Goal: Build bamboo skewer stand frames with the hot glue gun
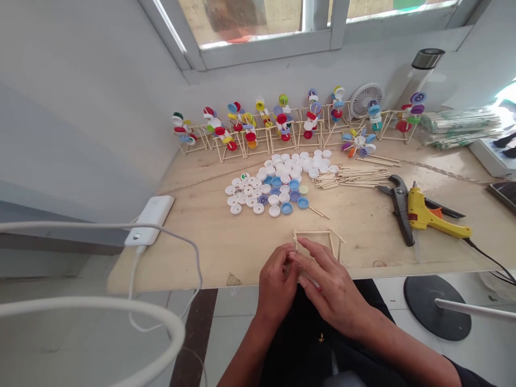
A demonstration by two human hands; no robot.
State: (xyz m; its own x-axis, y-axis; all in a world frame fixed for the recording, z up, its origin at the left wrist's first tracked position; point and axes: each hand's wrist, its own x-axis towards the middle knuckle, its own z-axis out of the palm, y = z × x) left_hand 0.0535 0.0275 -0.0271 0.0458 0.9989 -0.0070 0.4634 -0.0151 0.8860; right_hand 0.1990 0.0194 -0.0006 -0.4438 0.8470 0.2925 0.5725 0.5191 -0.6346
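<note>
A small frame of thin wooden sticks (312, 232) stands at the table's front edge. My left hand (277, 282) is closed, its fingers and thumb pinched at the near left corner of this frame. From the other side my right hand (328, 277) reaches over with fingers stretched out and apart. Its fingertips touch the same corner, close to the left fingertips. What lies between the fingers there is mostly hidden. Beyond the frame, a single stick (319, 213) lies beside many white and blue bottle caps (274, 199).
Stick stands with colourful cap wheels (281, 121) line the wall. Loose sticks (355, 176) lie right of the caps. A black cutter (401, 209) and yellow glue gun (433, 215) sit at right. A white power strip (151, 219) and cables are at left; a ring-shaped tube (173, 328) is close below.
</note>
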